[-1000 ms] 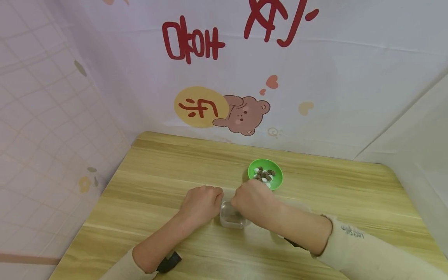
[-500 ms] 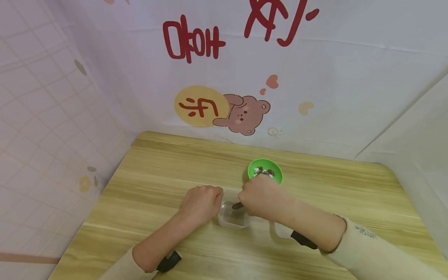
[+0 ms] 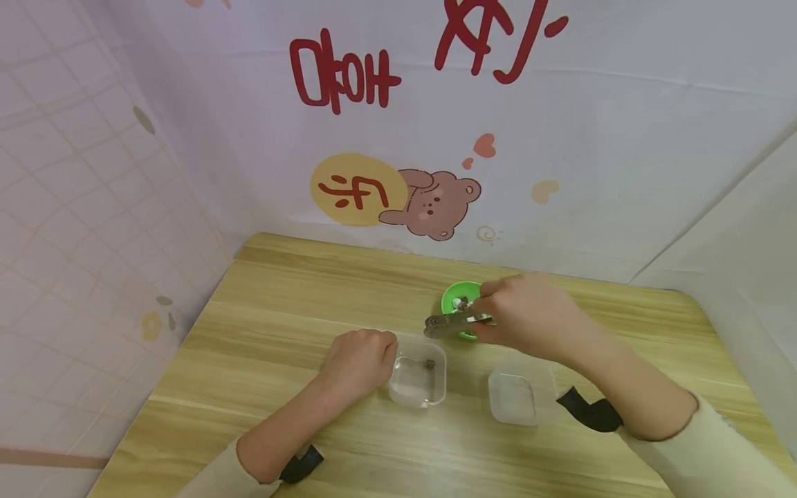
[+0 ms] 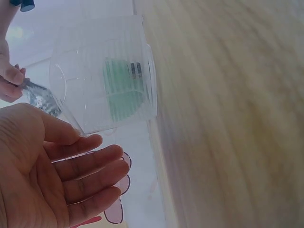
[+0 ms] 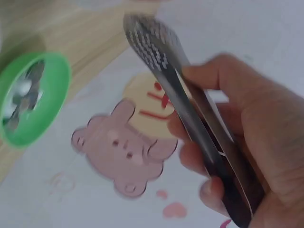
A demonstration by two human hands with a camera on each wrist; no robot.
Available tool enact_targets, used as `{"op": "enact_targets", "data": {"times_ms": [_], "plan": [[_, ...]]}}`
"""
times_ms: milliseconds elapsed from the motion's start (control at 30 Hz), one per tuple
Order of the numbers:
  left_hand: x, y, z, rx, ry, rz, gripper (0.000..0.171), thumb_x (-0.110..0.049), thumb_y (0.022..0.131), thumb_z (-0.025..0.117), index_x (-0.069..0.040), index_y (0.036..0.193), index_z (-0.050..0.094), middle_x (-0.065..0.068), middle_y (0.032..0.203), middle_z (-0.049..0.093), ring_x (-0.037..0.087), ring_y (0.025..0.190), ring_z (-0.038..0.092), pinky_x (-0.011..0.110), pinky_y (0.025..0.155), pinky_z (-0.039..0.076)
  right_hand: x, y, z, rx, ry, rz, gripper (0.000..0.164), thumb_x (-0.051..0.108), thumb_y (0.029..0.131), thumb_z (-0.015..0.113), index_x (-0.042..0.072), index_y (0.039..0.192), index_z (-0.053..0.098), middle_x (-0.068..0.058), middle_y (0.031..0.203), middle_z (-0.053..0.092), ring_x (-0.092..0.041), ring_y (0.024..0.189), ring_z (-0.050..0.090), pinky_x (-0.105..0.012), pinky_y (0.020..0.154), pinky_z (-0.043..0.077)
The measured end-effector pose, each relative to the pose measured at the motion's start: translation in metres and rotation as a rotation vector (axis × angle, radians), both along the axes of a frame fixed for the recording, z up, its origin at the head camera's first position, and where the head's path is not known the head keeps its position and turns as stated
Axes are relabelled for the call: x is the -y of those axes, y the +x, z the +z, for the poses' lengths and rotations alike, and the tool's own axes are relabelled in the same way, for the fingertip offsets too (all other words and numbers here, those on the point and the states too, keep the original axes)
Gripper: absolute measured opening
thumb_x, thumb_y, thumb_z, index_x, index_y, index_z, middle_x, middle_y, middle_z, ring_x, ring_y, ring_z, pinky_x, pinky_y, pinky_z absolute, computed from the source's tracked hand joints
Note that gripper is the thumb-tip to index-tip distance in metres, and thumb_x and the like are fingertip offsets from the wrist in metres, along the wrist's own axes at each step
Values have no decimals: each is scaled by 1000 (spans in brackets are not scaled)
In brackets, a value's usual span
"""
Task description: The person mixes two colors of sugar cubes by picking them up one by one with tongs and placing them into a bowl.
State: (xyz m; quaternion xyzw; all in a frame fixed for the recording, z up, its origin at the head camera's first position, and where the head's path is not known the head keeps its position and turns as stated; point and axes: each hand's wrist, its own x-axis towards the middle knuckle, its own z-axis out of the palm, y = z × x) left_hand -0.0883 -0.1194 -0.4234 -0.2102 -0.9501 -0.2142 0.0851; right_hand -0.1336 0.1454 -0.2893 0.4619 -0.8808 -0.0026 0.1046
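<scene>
My left hand (image 3: 363, 360) pinches the rim of a clear plastic container (image 3: 407, 395) between thumb and forefinger, while the other fingers (image 4: 95, 180) stay loosely bent. Inside that container lies a small brown cube (image 3: 430, 364). My right hand (image 3: 529, 315) holds a pair of metal tongs (image 3: 445, 325) with perforated tips. In the right wrist view the tongs' tips are together, with no piece visible between them. Partly behind the right hand and tongs, a green bowl (image 3: 457, 290) holds brown and white pieces (image 5: 23, 97).
A second clear container (image 3: 513, 401) stands on the wooden table (image 3: 299, 283), right of the first and below the right forearm. Behind the table hangs a white printed cloth (image 3: 591, 138). Black straps (image 3: 588, 408) circle both wrists.
My right hand has lifted the tongs from over the left container and moved right, in front of the green bowl. The brown cube now shows inside the container. My left hand has not moved.
</scene>
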Motion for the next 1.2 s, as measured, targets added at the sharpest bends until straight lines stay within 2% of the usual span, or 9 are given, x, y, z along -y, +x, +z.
{"op": "enact_targets", "data": {"times_ms": [133,267,400,600,700,833,967,1067,1200], "plan": [[0,0,0,3,7,2,46,-5,95,59,-21,58,38,-14,54,26,3,52,23,24,43,25,-19,-10,-5,-74,-83,-42,23,13,76,82,19,67,62,11,63,45,-5,52,37,-26,42,32],[0,0,-1,-8,2,4,45,-5,94,60,-20,58,38,-14,54,25,3,52,23,24,42,25,-39,-20,-18,-97,-103,-110,25,13,77,82,19,67,60,10,63,45,-6,51,37,-28,41,31],[0,0,-2,-9,0,5,45,-5,95,60,-20,58,39,-14,54,26,4,52,24,24,42,26,-59,-31,-35,-91,-109,-164,25,14,78,81,19,67,59,11,62,43,-6,50,35,-29,40,30],[0,0,0,37,18,5,46,-6,97,58,-21,58,38,-14,54,26,2,52,22,23,43,24,-82,-43,-57,-76,-142,-207,27,18,79,82,21,65,59,12,62,43,-5,49,32,-29,41,29],[0,0,0,49,32,3,46,-6,97,57,-20,58,38,-14,54,25,2,52,21,22,43,23,-87,-43,-60,-37,-160,-243,18,20,79,80,21,69,65,12,64,46,-5,50,34,-29,42,30],[0,1,0,53,47,1,46,-6,97,57,-20,58,37,-14,54,24,1,53,20,22,44,22,-88,-41,-61,-29,-206,-266,5,22,80,76,17,79,74,12,66,52,-5,51,38,-29,43,32],[0,1,0,55,47,4,47,-6,98,57,-20,58,37,-14,54,24,2,53,20,22,44,21,-84,-35,-59,-29,-248,-292,20,28,80,78,11,92,79,5,76,67,-8,55,52,-31,46,40],[-1,1,0,54,40,7,47,-7,98,57,-21,58,37,-14,54,24,2,52,21,22,44,22,-79,-30,-58,-30,-265,-299,31,33,78,81,9,98,78,0,82,73,-12,61,62,-33,48,45],[-1,1,0,55,40,7,47,-7,98,57,-21,58,37,-14,54,24,2,52,21,22,44,22,-71,-24,-55,-69,-265,-218,37,38,78,81,7,98,76,-2,85,74,-16,65,67,-36,50,49]]}}
